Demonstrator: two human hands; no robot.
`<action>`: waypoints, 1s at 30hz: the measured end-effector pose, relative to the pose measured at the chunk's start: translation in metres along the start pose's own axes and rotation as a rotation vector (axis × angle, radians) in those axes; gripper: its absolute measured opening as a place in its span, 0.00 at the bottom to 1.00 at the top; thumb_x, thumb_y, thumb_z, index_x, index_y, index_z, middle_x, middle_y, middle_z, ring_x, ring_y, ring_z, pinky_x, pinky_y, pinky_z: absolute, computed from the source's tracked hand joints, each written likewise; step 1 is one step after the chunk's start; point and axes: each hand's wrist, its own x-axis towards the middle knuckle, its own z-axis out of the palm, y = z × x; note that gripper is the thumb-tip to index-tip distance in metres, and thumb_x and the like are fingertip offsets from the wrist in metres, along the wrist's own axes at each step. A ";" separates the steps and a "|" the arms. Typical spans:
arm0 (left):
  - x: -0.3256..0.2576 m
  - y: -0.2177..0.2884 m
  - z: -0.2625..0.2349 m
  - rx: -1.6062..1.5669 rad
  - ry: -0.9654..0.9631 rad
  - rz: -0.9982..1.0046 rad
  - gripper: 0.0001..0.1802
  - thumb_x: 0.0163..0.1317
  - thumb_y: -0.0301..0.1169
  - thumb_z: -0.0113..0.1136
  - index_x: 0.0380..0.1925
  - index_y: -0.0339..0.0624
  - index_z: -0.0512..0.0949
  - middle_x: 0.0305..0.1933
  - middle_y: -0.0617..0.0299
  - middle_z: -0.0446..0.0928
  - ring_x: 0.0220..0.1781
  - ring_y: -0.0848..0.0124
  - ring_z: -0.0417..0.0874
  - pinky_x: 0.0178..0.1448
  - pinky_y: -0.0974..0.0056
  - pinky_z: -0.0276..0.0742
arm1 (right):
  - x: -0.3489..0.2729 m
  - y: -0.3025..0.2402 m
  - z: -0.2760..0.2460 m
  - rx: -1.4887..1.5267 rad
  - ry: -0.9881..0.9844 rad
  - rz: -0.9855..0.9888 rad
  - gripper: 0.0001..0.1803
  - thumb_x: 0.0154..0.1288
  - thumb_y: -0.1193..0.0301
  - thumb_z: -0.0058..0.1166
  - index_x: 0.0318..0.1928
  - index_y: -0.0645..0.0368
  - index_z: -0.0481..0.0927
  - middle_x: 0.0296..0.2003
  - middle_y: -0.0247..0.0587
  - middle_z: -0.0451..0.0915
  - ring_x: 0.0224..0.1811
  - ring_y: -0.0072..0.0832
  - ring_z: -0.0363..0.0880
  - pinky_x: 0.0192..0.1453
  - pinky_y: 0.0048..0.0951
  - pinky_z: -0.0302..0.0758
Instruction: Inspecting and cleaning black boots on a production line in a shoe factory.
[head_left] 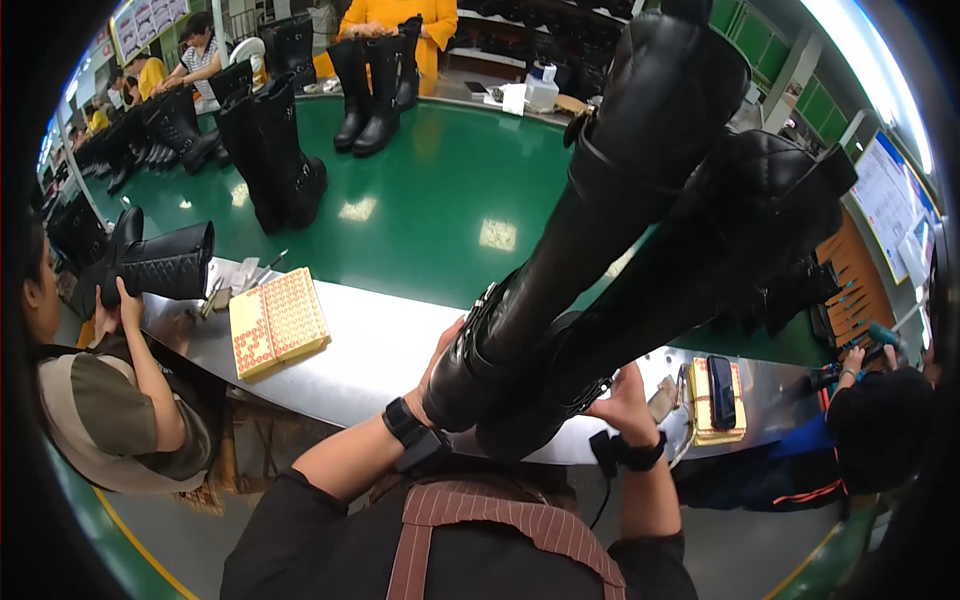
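Two tall black boots rise side by side in front of me, feet toward me and shafts slanting up to the right. My left hand (437, 362) is closed around the foot of the left boot (540, 265), by its buckled ankle strap. At the foot of the right boot (665, 265), my right hand (625, 402) grips near the buckle, its fingers partly hidden behind the leather. Both boots are held above the metal edge of the table (380, 325). Dark bands with small devices circle both my wrists.
Left of me lies a stack of yellow sticker sheets (280, 322); on the right a phone (721, 392) rests on another yellow stack (702, 425). Boots stand on the green belt (430, 220). At left, a person (120, 400) handles a boot; another (885, 420) works at right.
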 end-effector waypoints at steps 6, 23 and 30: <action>0.004 -0.007 0.024 -0.024 -0.017 -0.086 0.25 0.70 0.29 0.54 0.66 0.38 0.65 0.62 0.55 0.73 0.61 0.68 0.77 0.64 0.63 0.77 | 0.010 0.001 -0.031 0.399 -0.320 0.139 0.71 0.32 0.60 0.84 0.73 0.67 0.50 0.73 0.48 0.53 0.75 0.37 0.55 0.76 0.40 0.54; -0.004 0.027 -0.003 0.510 0.187 -0.555 0.28 0.73 0.45 0.49 0.65 0.39 0.67 0.63 0.62 0.73 0.63 0.73 0.74 0.66 0.66 0.71 | -0.001 0.017 -0.020 0.471 -0.269 0.123 0.41 0.43 0.77 0.77 0.60 0.62 0.73 0.58 0.41 0.76 0.60 0.33 0.74 0.65 0.37 0.71; -0.011 0.078 0.107 1.510 -0.245 0.816 0.32 0.53 0.32 0.71 0.60 0.41 0.74 0.52 0.59 0.75 0.52 0.64 0.74 0.60 0.61 0.68 | 0.005 0.000 -0.016 0.393 -0.247 0.159 0.40 0.47 0.77 0.74 0.62 0.63 0.71 0.58 0.42 0.76 0.62 0.35 0.74 0.67 0.39 0.71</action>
